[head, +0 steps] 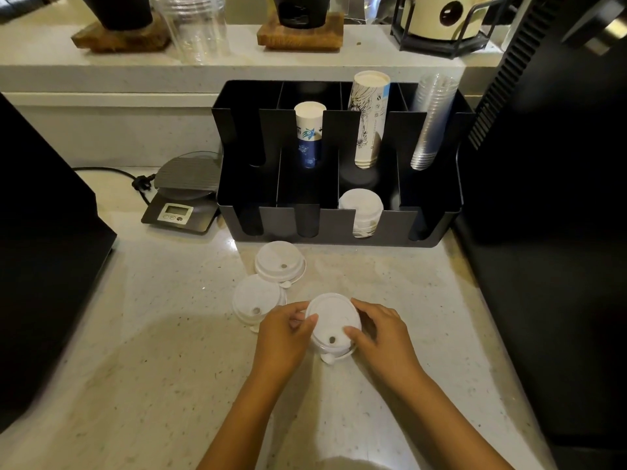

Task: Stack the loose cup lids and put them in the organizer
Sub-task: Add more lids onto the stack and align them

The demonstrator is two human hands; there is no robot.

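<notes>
A small stack of white cup lids rests on the pale counter, gripped from both sides by my left hand and my right hand. Two more white lid piles lie loose to the left: one beside my left hand, another just in front of the organizer. The black organizer stands at the back of the counter. Its front row holds a stack of white lids in the third slot; the other front slots look dark.
The organizer's back row holds a blue-and-white paper cup stack, a taller printed cup stack and clear plastic cups. A digital scale sits left of it. Black machines flank the counter at the left and right.
</notes>
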